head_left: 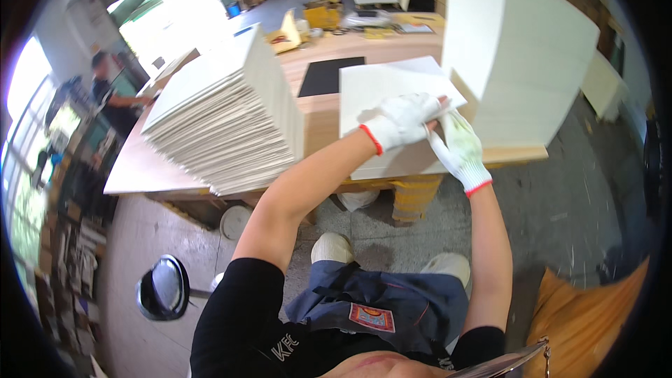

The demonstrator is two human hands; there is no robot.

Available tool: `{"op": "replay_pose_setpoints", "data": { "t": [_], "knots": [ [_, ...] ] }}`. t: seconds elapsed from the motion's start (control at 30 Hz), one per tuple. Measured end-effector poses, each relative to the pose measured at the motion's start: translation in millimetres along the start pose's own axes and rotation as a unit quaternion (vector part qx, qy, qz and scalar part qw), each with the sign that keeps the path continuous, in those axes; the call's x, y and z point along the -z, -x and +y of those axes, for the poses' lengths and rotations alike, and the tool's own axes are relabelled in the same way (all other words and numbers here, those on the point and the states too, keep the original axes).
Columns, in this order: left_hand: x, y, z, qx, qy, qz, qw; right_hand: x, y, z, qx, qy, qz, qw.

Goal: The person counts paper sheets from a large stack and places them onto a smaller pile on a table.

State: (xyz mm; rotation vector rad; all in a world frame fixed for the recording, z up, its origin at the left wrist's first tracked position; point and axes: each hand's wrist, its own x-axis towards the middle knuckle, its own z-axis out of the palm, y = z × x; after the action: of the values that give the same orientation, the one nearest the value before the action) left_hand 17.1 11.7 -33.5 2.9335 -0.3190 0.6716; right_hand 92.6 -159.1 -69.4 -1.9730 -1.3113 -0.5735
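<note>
A white sheet or thin board (371,87) lies on the wooden table in front of me. Over its right part, my left hand (406,120) reaches across in a white glove with a red cuff. Bare fingertips show at the glove's end, bent and closed near the other hand; what they pinch, if anything, is hidden. My right hand (460,145), gloved alike with greenish stains on the back, is at the sheet's right edge. Its fingers are stretched out and its thumb stands apart, close to the left fingertips. A black flat sheet (329,76) lies just beyond the white one.
A tall stack of white sheets (231,115) stands at the left of the table (322,122). Tall white boards (521,49) rise at the right. Farther back are yellow packaging (323,14) and loose items. Another person (115,98) works at far left; a black stool (164,287) stands lower left.
</note>
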Motion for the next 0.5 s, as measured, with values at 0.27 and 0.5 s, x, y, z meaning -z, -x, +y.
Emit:
{"op": "replay_pose_setpoints", "data": {
  "t": [0.27, 0.5],
  "knots": [
    [58, 8, 6, 0.24, -0.076, -0.068, 0.965, -9, -2, -15, 0.069, -0.013, 0.0, 0.998],
    [129, 51, -19, 0.364, -0.016, 0.174, 0.915, -6, 1, -11, 0.072, -0.002, -0.001, 0.997]
  ]
}}
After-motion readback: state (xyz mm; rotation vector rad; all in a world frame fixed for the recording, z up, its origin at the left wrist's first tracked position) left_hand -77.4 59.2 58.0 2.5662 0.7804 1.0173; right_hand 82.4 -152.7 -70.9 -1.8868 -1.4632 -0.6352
